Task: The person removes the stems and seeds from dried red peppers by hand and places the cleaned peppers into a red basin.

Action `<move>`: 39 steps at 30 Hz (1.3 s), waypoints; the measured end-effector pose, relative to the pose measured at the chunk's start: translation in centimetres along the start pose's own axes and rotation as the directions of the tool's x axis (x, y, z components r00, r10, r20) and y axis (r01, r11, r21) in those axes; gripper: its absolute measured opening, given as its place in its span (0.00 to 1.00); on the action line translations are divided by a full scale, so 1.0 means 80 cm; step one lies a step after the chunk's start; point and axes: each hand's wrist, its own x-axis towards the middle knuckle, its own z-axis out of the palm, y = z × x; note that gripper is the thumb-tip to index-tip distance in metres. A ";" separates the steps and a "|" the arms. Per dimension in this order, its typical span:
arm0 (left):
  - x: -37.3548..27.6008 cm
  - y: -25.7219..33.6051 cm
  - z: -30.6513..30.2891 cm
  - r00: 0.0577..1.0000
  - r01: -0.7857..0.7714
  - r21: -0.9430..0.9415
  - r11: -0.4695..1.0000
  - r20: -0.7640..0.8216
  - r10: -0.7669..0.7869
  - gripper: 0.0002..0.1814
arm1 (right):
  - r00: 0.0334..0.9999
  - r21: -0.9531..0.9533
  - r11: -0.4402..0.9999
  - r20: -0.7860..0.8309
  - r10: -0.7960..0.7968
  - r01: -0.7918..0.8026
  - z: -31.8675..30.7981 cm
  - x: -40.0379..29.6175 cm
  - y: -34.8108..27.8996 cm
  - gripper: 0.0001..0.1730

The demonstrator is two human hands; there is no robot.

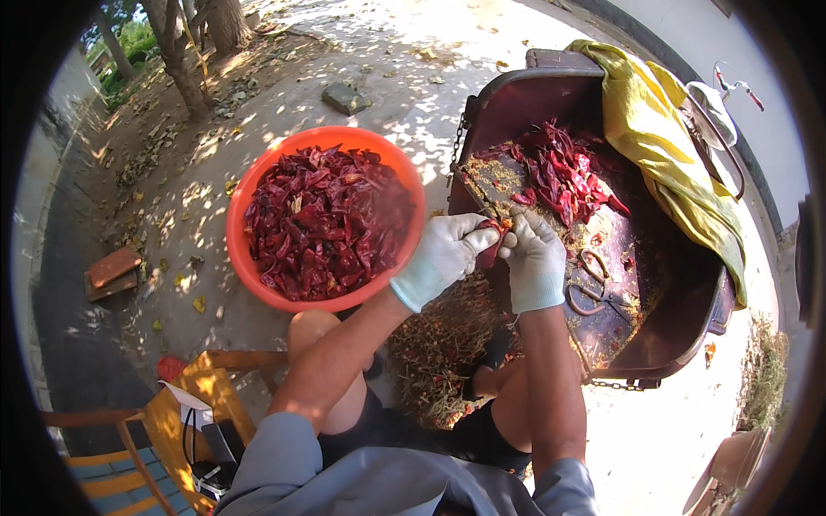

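Both of my hands wear white knit gloves. My left hand (445, 255) pinches a dried red chili pepper (488, 248) between thumb and fingers, over the near left edge of a dark cart bed. My right hand (534, 258) meets it there, its fingertips on the torn, orange-yellow end of the same chili. Left of my hands, an orange plastic basin (236, 258) holds a large heap of dried red chilies (322, 226). In the dark cart bed (677, 309) lie a smaller pile of red chilies (568, 171), scattered pale seeds (493, 174) and a pair of scissors (597, 293).
Yellow cloth (652, 129) drapes over the cart's far right side. Stems and debris (439, 348) are heaped between my legs. A wooden chair (200, 387) stands at lower left, bricks (115, 267) lie at left, and a stone (346, 98) lies beyond the basin. Chains hang at the cart's corners.
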 end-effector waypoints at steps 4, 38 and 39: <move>-0.020 -0.018 0.008 0.914 -0.375 0.158 0.914 0.226 0.336 0.11 | 0.939 -0.285 0.949 -0.270 -0.212 0.132 -0.055 0.064 -0.036 0.09; 0.019 -0.002 -0.004 0.994 -0.036 -0.163 0.986 -0.110 0.018 0.14 | 0.579 -0.740 -0.154 0.622 -0.526 0.655 0.010 -0.023 0.011 0.12; 0.020 -0.005 -0.008 0.982 -0.097 0.024 0.995 -0.160 0.100 0.14 | 0.630 -0.734 -0.040 0.608 -0.483 0.678 0.012 -0.022 0.009 0.13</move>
